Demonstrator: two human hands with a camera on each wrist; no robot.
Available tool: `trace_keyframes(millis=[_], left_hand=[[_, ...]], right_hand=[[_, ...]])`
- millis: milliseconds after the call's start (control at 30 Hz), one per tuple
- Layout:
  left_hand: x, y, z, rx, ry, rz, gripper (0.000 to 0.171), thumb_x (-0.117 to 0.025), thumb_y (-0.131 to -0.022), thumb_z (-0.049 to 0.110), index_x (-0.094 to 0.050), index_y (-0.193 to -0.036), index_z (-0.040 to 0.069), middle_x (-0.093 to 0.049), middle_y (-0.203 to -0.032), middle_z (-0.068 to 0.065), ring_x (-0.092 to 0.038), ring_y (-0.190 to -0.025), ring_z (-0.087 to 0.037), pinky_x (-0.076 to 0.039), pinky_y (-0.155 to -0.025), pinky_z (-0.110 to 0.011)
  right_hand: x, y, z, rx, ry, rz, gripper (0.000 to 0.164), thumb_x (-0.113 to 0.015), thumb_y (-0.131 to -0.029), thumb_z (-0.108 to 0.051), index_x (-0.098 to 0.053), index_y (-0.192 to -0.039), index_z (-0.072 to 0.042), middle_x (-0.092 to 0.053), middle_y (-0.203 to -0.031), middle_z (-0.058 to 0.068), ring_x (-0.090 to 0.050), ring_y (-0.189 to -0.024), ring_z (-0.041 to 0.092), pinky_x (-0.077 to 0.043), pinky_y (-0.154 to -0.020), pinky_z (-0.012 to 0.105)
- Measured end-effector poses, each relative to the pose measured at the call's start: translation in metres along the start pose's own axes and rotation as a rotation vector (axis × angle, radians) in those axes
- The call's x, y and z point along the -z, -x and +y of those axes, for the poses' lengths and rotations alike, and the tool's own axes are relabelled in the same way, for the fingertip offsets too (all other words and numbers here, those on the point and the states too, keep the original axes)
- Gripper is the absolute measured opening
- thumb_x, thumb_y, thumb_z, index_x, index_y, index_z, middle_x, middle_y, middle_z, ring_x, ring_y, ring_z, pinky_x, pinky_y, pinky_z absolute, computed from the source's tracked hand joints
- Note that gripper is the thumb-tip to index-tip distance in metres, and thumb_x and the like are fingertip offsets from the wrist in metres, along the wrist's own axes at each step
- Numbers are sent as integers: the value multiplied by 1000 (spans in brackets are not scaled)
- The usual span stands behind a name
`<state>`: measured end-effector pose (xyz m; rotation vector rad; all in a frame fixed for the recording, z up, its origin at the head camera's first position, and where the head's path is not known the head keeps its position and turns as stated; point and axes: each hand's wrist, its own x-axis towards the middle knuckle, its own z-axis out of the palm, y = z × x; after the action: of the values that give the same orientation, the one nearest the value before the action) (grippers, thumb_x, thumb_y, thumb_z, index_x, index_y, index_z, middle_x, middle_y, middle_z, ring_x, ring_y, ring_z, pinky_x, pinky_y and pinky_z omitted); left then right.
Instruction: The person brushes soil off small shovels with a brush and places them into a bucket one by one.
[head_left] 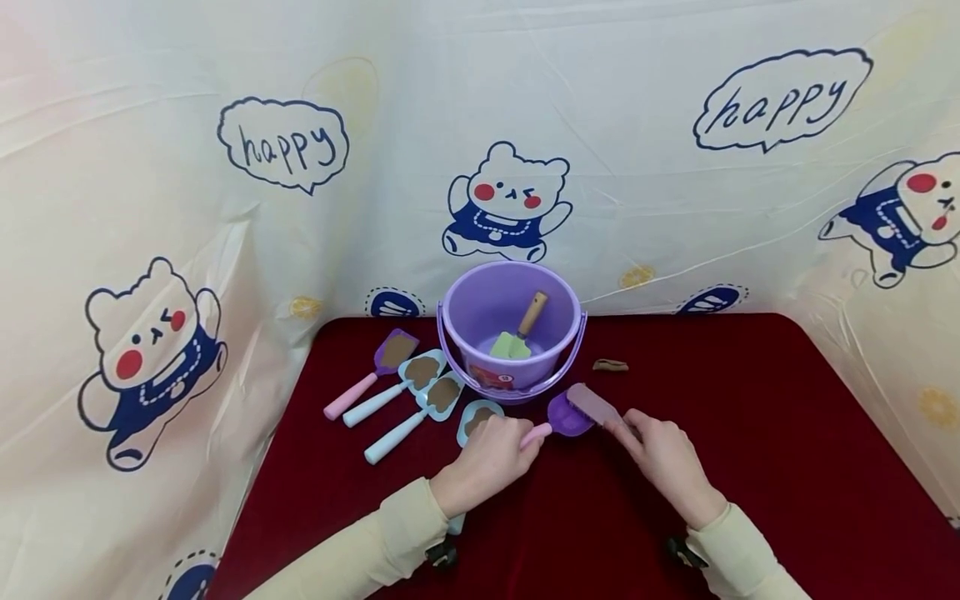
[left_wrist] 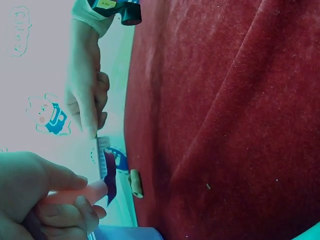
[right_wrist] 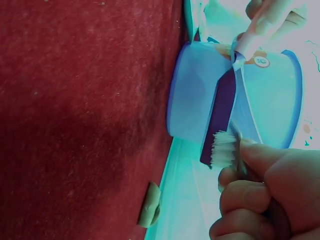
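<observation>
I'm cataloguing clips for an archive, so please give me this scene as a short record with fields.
left hand: grips the pink handle of a purple scoop
right hand: holds a brush, its bristles at the scoop's head
bucket: purple, upright, with a green shovel inside
left of bucket: another purple scoop and two light-blue tools, brown material in their heads
near left hand: a third light-blue tool, partly hidden
right of bucket: a small brown piece
surface: red cloth
</observation>
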<state>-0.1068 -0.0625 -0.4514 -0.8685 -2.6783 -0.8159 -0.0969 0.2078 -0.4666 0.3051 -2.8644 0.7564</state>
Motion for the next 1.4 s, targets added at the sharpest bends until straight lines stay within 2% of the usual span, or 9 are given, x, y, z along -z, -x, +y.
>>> trace_keyframes(millis=[133, 300, 400, 567, 700, 967, 1200, 1400], left_hand=[[-1, 0, 0, 17, 4, -4, 55, -67, -103, 23, -34, -59, 17, -25, -52, 10, -28, -45, -8, -26, -43, -23], [-3, -1, 0, 19, 13, -13, 55, -66, -103, 24, -34, -59, 17, -25, -53, 10, -28, -45, -8, -26, -44, -23], [-3, -2, 0, 25, 15, -24, 55, -65, -104, 24, -34, -59, 17, -26, -53, 10, -28, -46, -8, -26, -44, -23], [-2, 0, -1, 38, 32, -36, 56, -65, -104, 26, -33, -59, 17, -26, -52, 10, -27, -45, -7, -24, -44, -23], [-3, -1, 0, 16, 25, -5, 55, -65, -104, 25, -34, -59, 17, -26, -53, 10, -29, -45, -8, -26, -44, -23], [-3, -3, 1, 23, 24, -22, 54, -64, -105, 27, -35, -60, 17, -27, -53, 9, -32, -45, -9, -28, -45, -24], [-3, 1, 0, 16, 34, -20, 55, -65, -104, 26, -34, -59, 18, -26, -53, 10, -29, -45, -8, -27, -44, -23], [-3, 4, -1, 26, 56, -40, 55, -65, -105, 26, -34, -60, 17, -26, -52, 10, -28, -44, -7, -24, -44, -22]], right_hand=[[-2, 0, -1, -6, -19, -3, 33, -64, -105, -32, -52, -78, -16, -34, -59, -10, -33, -47, 5, -30, -44, 25], [-4, 0, -1, 74, -22, -48, 28, -71, -100, -31, -55, -80, -21, -32, -57, -12, -31, -46, 2, -30, -44, 23], [-4, -1, 0, 95, 8, -44, 28, -71, -100, -32, -55, -81, -21, -32, -57, -12, -31, -47, 2, -30, -44, 23], [0, -1, 1, 41, 30, -3, 37, -69, -102, -29, -46, -76, -17, -30, -59, -9, -31, -48, 6, -29, -43, 26], [3, -2, 0, 9, 10, 15, 37, -68, -103, -28, -46, -75, -16, -30, -59, -9, -33, -48, 8, -29, -43, 27], [-4, -6, -1, 116, -9, -22, 28, -72, -99, -31, -54, -82, -20, -34, -60, -12, -33, -48, 2, -31, -45, 23], [-5, -5, 6, 56, 25, 9, 34, -70, -101, -27, -47, -78, -17, -31, -60, -8, -33, -49, 8, -30, -45, 27], [0, -6, 13, -17, 7, 15, 33, -61, -106, -30, -51, -80, -13, -36, -60, -6, -37, -49, 11, -35, -46, 30]])
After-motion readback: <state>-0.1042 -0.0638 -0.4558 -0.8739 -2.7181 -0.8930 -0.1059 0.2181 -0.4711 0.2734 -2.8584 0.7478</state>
